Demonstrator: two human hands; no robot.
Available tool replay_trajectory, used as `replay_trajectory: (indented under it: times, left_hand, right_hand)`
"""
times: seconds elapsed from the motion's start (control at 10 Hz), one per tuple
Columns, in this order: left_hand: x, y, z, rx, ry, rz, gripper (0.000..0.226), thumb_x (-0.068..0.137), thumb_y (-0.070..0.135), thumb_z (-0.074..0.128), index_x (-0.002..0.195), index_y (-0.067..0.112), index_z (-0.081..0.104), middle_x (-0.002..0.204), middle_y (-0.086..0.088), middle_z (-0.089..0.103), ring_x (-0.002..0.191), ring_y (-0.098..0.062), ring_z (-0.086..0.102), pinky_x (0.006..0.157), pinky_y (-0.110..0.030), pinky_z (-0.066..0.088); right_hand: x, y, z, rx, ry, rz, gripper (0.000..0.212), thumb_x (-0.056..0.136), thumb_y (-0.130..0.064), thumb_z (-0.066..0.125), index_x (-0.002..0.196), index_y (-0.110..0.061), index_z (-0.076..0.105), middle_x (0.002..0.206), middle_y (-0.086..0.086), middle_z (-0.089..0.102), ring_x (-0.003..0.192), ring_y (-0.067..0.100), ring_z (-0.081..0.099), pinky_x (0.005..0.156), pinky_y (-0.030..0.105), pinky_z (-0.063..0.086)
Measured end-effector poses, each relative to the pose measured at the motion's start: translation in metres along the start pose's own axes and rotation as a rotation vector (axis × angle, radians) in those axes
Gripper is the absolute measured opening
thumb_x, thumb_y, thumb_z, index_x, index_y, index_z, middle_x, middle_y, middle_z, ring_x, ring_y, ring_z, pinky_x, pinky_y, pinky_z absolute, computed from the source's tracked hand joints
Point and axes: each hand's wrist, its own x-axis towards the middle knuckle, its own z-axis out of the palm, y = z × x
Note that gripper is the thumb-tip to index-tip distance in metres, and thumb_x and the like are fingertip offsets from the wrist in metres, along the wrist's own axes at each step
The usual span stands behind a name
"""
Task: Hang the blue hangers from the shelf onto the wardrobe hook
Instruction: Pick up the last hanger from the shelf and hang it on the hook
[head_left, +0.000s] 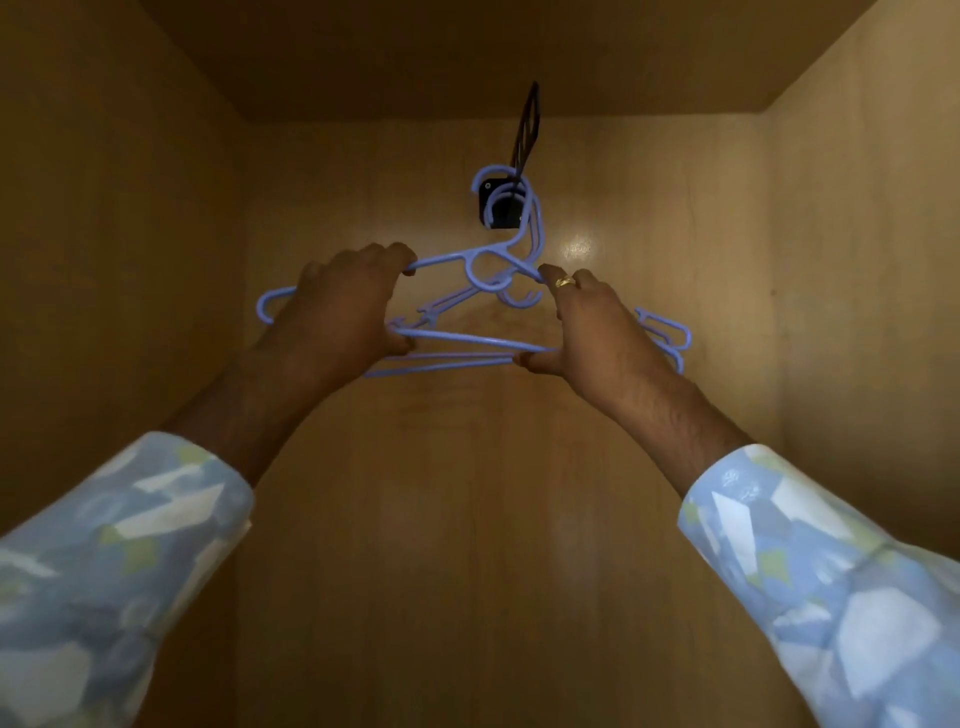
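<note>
both hands (467, 317) grip blue hangers (488, 267) — hanger count unclear

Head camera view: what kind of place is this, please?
Most likely the inside of a wooden wardrobe: bare brown wooden panels close it in, and a black metal hook on the back wall carries blue plastic hangers.

Single head view, angled forward and slightly up into wardrobe interior (519, 519), close range; edges probably wide-angle warped.
</note>
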Motion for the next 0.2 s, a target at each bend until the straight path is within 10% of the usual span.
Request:
replay_trajectory:
  times: [0.2]
  left_hand:
    - [-0.016, 0.035, 0.011, 0.084, 0.016, -0.003, 0.086, 0.068, 0.041, 0.083, 0.137, 0.014, 0.039, 0.125, -0.010, 0.056, 0.108, -0.031, 0.054, 0.090, -0.048, 0.042]
  right_hand:
    - [-0.016, 0.020, -0.013, -0.200, -0.007, -0.008, 0.105, 0.077, -0.046, 0.077, 0.157, -0.021, 0.014, 0.151, 0.009, 0.038, 0.136, 0.030, 0.035, 0.111, 0.049, 0.032]
